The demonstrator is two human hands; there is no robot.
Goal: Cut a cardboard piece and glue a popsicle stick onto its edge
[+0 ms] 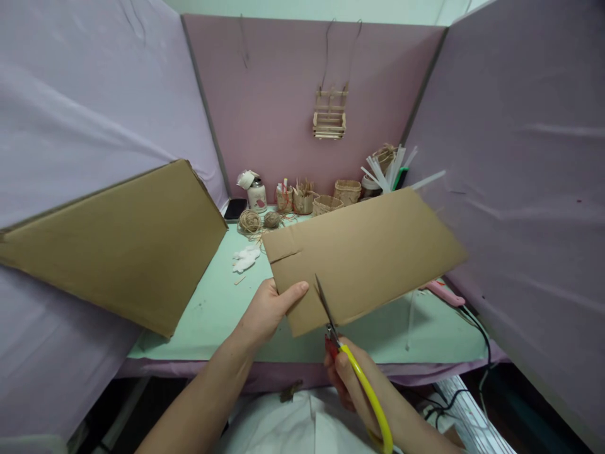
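Note:
A brown cardboard sheet (pixel 368 246) is held up over the table, tilted, with a short slit near its upper left edge. My left hand (pixel 271 306) grips its left part, the thumb lying on the top face and the fingers hidden underneath. In my right hand (pixel 350 372) is a pair of scissors (pixel 363 381) with yellow and red handles. One blade lies over the cardboard's face, rising from its lower edge to the right of my left thumb; the other blade is mostly hidden behind the sheet.
A larger cardboard piece (pixel 127 246) leans on the left. Twine balls (pixel 249 222), a white bundle (pixel 246 258), a jar (pixel 257 194), small baskets (pixel 347 191) and white sticks (pixel 390 167) stand behind. A pink corded tool (pixel 444 293) lies at right. A small wooden swing (pixel 329 123) hangs on the back wall.

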